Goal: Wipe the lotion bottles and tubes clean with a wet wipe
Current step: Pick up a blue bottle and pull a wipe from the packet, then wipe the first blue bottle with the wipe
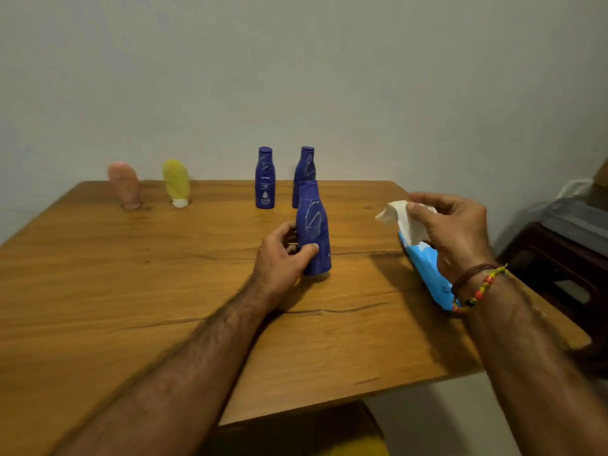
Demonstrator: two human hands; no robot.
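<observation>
You are in a room of a home. The wooden table (131, 291) stands right against a plain pale wall (296, 77). Lotion bottles (265, 178) and tubes (177, 183) stand on the table. To the right of the table sits a dark low stool (556, 258).

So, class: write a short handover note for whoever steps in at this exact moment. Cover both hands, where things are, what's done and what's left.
Left hand grips the nearest blue bottle, upright on the table; it shows pale smears.
Right hand pinches a white wipe, drawn up from the blue pack.
Two more blue bottles stand behind; pink tube and yellow tube stand cap-down, far left.
Done: wipe taken. Nothing looks wiped yet.
Left: wipe all five.
</observation>
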